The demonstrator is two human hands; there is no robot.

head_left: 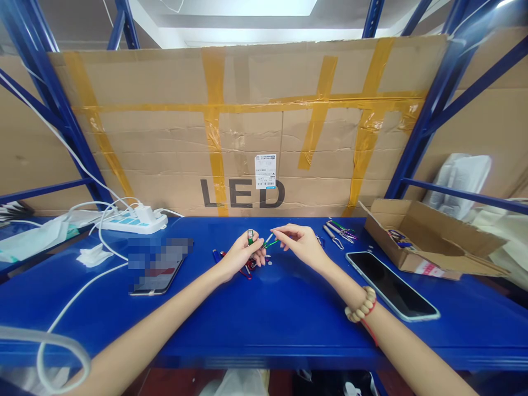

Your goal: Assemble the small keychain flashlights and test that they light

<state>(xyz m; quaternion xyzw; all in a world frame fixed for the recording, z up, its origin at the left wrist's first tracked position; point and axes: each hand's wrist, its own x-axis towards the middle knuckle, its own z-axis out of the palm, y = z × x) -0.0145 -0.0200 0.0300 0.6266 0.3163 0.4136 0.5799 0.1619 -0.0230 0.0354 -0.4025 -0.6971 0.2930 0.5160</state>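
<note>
In the middle of the blue table my left hand (243, 254) is closed around a small green keychain flashlight (249, 238), its silver end pointing up. My right hand (301, 242) has thumb and finger pinched together just to the right. A thin white strip (269, 238) and a slim green piece (272, 243) show between the hands. Whether the right fingertips grip one of them is too small to tell. Under and behind my left hand lie several red and blue keychain pieces (248, 271), partly hidden. Tiny clear discs (269, 263) rest beside them.
Several silver, green and purple keychain flashlights with clips (339, 231) lie at the back right. Near them are a white-edged phone (394, 286) and an open cardboard box (433, 242). Another phone (165, 269), a power strip (136, 221) and white cables (78, 291) occupy the left.
</note>
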